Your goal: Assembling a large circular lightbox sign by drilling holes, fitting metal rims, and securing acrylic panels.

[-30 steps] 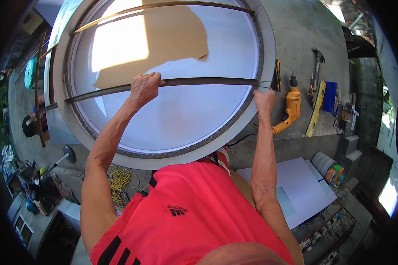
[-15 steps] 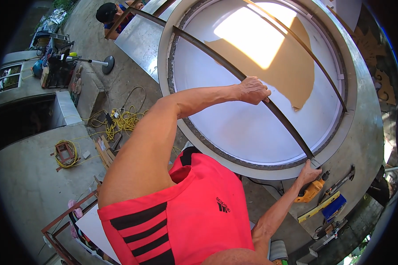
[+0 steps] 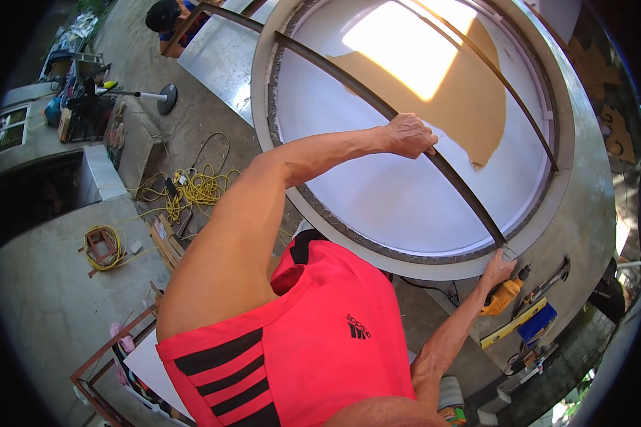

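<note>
My left hand is closed in a fist around the middle of a long dark metal bar. The bar spans a large round ring frame with a wide pale flange and a white panel inside it. At the bar's near right end, my right hand has its fingers closed at the flange, beside a small bright tip. Exactly how the fingers grip there is partly hidden. A second, thinner bar crosses the ring farther off. Brown sheet lies on the panel, partly in bright sunlight.
A yellow drill, a hammer and a yellow level lie right of my right hand. Tangled yellow cord is on the ground at left. Another person is at the far left, by a shiny metal sheet.
The whole scene sits slightly higher and more to the left in view. Both hands keep their places on the bar and at its end.
</note>
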Available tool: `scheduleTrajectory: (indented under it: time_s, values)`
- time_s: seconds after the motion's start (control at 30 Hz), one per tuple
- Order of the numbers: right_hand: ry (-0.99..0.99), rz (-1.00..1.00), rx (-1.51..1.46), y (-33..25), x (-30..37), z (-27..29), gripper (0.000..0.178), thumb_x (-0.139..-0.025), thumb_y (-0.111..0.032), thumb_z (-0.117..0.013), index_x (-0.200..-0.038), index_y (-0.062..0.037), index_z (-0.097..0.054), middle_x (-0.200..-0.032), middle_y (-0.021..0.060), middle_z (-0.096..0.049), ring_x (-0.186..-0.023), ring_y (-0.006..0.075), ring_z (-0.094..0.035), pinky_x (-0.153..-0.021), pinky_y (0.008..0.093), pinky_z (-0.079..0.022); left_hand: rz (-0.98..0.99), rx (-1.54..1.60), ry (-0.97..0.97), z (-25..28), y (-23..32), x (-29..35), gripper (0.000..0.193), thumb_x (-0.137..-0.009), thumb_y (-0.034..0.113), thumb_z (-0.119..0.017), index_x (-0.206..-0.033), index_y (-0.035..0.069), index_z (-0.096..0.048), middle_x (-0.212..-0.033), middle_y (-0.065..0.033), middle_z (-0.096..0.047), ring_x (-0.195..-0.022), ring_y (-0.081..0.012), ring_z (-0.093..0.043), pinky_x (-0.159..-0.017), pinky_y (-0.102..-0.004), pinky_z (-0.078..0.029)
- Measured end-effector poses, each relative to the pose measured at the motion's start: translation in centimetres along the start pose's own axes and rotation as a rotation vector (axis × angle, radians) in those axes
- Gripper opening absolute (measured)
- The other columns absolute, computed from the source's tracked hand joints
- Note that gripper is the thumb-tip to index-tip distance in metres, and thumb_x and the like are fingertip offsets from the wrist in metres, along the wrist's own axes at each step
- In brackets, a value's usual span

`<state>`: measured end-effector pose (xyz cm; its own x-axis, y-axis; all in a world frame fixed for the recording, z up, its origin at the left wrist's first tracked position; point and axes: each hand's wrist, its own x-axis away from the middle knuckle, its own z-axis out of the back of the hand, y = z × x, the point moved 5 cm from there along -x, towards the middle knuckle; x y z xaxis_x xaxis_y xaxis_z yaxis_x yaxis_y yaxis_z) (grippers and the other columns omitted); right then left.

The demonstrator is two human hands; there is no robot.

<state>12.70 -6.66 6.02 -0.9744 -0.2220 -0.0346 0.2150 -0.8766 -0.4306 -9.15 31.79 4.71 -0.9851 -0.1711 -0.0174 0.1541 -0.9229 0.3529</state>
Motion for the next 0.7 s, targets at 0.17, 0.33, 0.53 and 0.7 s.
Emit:
scheduleTrajectory:
  time_s: [0.17,0.33,0.53,0.7]
  values:
    - [-0.128,-0.344,-0.493,2.5,0.1,-0.9,0.075,-0.095,-0.051,-0.058,-0.131,0.0148,-0.054,-0.134,0.0242,-0.06,-0.124,0.029,-0.056,-0.105,0.0377,-0.039,0.013,-0.026,0.018,-1.0,-0.3,-0.7,0.029,-0.097,0.033,-0.058,-0.084,0.007,-0.063,-0.077,-0.0091,-0.069,-0.071,-0.0313,-0.067,-0.065,-0.0447,-0.048]
    - [-0.152,-0.574,-1.087,4.8,0.1,-3.4,0.049,-0.099,-0.041,-0.054,-0.128,-0.0011,-0.057,-0.118,0.0078,-0.062,-0.108,0.0199,-0.06,-0.094,0.033,-0.049,-0.041,-0.074,0.036,-0.9,0.0,-0.8,0.033,-0.098,0.033,-0.057,-0.079,0.007,-0.059,-0.073,-0.0108,-0.067,-0.064,-0.0339,-0.063,-0.061,-0.0443,-0.046]
    - [-0.107,-0.482,-1.086,6.0,-0.2,-4.2,0.05,-0.1,-0.043,-0.056,-0.128,-0.0019,-0.058,-0.114,0.0056,-0.064,-0.102,0.0181,-0.062,-0.09,0.0319,-0.051,-0.006,-0.078,-0.027,-1.3,-0.4,-1.1,0.028,-0.097,0.027,-0.059,-0.079,0.005,-0.057,-0.075,-0.012,-0.066,-0.065,-0.0341,-0.063,-0.061,-0.045,-0.046]
    - [-0.175,-0.465,-1.146,6.2,-0.2,-4.1,0.051,-0.101,-0.044,-0.054,-0.13,-0.0024,-0.058,-0.115,0.0041,-0.065,-0.104,0.0169,-0.062,-0.091,0.0312,-0.05,-0.028,-0.078,0.022,-1.1,-0.1,-1.0,0.034,-0.098,0.032,-0.058,-0.077,0.006,-0.057,-0.07,-0.0117,-0.065,-0.06,-0.0344,-0.061,-0.058,-0.0457,-0.045]
